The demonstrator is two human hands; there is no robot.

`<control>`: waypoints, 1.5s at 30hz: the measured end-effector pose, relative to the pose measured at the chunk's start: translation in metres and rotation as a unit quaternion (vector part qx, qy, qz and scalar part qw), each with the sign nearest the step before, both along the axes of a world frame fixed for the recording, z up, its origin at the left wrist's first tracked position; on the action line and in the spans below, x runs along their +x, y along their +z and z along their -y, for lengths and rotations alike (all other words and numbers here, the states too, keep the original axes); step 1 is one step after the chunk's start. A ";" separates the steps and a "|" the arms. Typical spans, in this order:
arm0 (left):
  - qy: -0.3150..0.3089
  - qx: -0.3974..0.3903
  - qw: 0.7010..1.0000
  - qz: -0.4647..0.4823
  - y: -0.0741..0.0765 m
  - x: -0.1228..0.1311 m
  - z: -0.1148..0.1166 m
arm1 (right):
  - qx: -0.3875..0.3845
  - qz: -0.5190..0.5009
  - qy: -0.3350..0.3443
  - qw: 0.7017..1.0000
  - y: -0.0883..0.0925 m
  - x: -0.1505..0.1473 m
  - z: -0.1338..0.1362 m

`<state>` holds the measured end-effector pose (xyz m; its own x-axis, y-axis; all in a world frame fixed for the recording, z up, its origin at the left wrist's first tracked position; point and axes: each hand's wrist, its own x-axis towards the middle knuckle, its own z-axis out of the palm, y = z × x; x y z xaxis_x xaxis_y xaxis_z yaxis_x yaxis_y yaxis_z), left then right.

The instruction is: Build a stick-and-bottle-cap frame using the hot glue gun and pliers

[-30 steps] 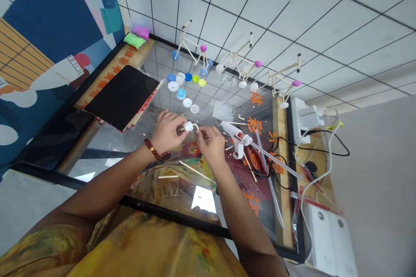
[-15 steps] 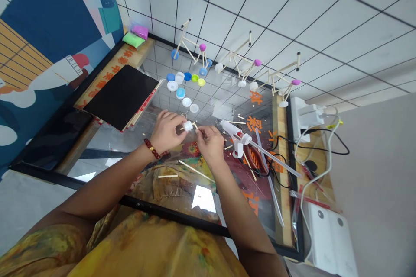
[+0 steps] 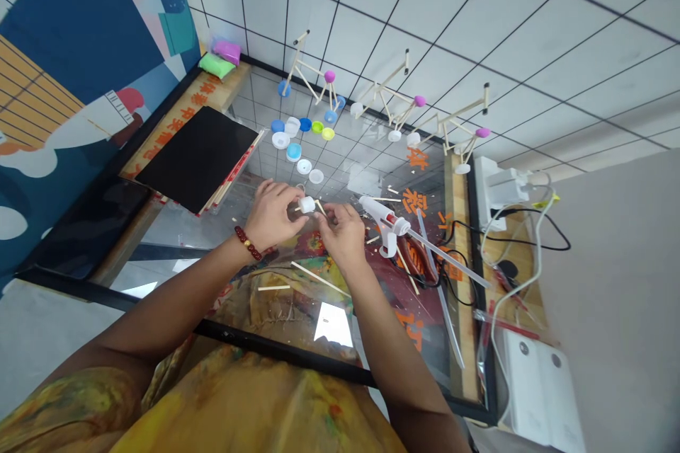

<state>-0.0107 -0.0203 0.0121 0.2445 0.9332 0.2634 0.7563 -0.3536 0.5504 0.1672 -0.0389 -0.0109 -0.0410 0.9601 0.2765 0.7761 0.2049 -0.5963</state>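
Observation:
Above the table's middle, my left hand (image 3: 276, 216) is closed on a white bottle-cap piece (image 3: 307, 204), its fingers round the left side. A short bit of wooden stick pokes out between those fingers. Just to the right, my right hand (image 3: 341, 230) pinches a short pale wooden stick (image 3: 321, 207) beside the cap; whether stick and cap touch I cannot tell. A white hot glue gun (image 3: 385, 219) lies right of my right hand, with a long clear glue stick in its back. Loose wooden sticks (image 3: 320, 279) lie nearer me.
Loose bottle caps (image 3: 294, 151) in several colours lie beyond my hands. Three stick-and-cap models (image 3: 393, 95) stand along the back edge. Black sheets (image 3: 199, 156) are stacked at left. Cables and a power strip (image 3: 489, 191) are at right.
My right thumb and fingertips have shifted slightly at the short stick, whose angle has changed a little. The cap piece has turned slightly in my left hand.

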 end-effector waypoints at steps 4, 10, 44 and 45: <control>0.001 -0.003 1.000 -0.001 0.001 0.000 0.000 | 0.000 -0.002 0.001 1.000 0.001 0.001 0.001; -0.008 0.017 1.000 0.007 0.001 -0.001 0.001 | 0.002 -0.014 0.008 1.000 0.015 0.004 0.006; -0.017 0.150 0.955 0.257 0.004 -0.016 0.001 | -0.032 0.200 0.217 0.955 0.047 -0.028 0.121; -0.009 0.153 0.954 0.256 0.003 -0.016 0.001 | -0.030 0.214 0.216 0.952 0.044 -0.034 0.121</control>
